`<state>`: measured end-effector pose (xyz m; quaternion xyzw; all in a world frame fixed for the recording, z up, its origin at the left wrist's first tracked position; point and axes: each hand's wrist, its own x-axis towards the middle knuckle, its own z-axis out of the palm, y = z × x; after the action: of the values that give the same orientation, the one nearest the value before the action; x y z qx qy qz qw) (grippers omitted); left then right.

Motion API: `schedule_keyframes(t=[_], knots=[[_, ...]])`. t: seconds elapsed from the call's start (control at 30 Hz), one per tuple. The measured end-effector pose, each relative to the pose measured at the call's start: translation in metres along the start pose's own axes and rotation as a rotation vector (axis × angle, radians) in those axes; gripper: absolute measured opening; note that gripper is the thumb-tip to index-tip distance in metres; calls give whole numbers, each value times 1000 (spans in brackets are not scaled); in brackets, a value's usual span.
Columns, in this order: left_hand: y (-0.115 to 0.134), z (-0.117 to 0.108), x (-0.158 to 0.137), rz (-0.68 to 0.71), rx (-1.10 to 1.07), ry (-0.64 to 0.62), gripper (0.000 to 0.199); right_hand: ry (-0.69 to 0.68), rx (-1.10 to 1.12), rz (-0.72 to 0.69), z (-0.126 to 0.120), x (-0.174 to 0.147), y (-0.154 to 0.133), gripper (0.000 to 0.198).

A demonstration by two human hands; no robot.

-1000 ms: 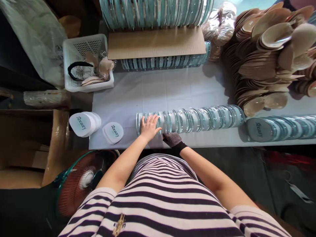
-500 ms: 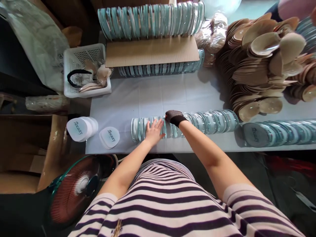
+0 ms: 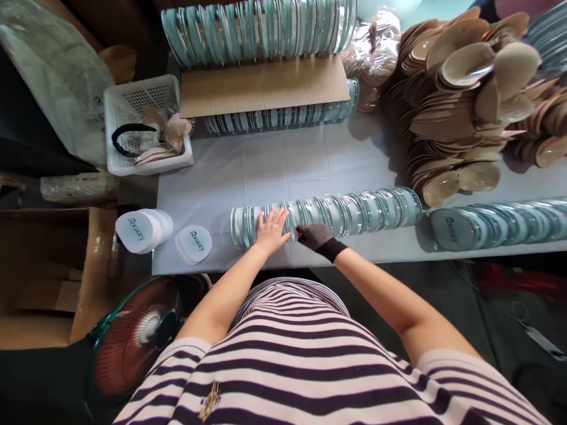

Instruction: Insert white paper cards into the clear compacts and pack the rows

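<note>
A long row of clear round plastic packages (image 3: pixel 363 211), standing on edge and packed face to face, lies along the front of the table. My bare left hand (image 3: pixel 271 233) rests flat on the left part of this row, its fingers spread. Just right of it, at the row's near side, is my right hand (image 3: pixel 315 236) in a dark knit glove. Its fingers are curled in against the packages, and whatever they pinch is hidden. To the left lie a few white printed cards (image 3: pixel 195 244) and a thicker stack of such cards (image 3: pixel 140 230).
Another row of packages (image 3: pixel 509 223) extends to the right. Beige cup-shaped pads (image 3: pixel 456 106) are piled at the right rear. Behind are a cardboard sheet (image 3: pixel 266 87) between more package rows, and a white basket (image 3: pixel 146 168). A fan (image 3: pixel 133 336) stands below left.
My right hand has moved from the row's top down to its near side. The gap in the row beside my hands has closed. My left hand stays on the packages.
</note>
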<state>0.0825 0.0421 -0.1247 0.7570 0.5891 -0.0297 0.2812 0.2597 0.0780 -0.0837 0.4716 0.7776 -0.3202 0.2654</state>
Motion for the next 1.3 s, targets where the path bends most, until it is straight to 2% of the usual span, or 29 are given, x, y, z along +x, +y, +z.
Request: schedule_keyframes(t=[0.1,0.17,0.27,0.33,0.43,0.53,0.6,0.7,0.8,0.9,1.0,1.1,1.2,1.3], knots=[[1,-1,-1,0,15,0,68,-26,75,58,45,-18,-5,39],[2,-1,0,-1,28,-2,69,-37,92,103,66,-19,-8,42],[0,-1,-1,-4,42,-7,70,-29,97,106,79,-18,-6,42],[0,-3,-3,-8,44,-17,70,-29,105,57,75,-21,0,40],[8,-6,-5,-31,51,-39,71,13,115,9,48,-23,17,41],[29,-4,0,10,42,-47,78,133,52,143,-3,-8,42,44],[46,1,8,53,24,-60,80,66,-31,225,-38,16,56,41],[63,11,20,51,24,-72,76,-115,-93,182,-73,58,64,38],[66,17,24,54,50,-55,71,-242,-159,63,-89,86,59,34],[63,19,25,58,65,-42,71,-266,-241,-48,-94,93,53,26],[59,18,25,39,72,-31,73,-205,-283,-103,-88,81,53,27],[58,17,24,17,51,-47,75,-66,-247,-115,-69,51,57,28],[56,17,25,26,20,-60,75,58,-161,-60,-34,14,60,30],[54,19,27,56,1,-54,73,100,-57,23,9,-16,57,32]])
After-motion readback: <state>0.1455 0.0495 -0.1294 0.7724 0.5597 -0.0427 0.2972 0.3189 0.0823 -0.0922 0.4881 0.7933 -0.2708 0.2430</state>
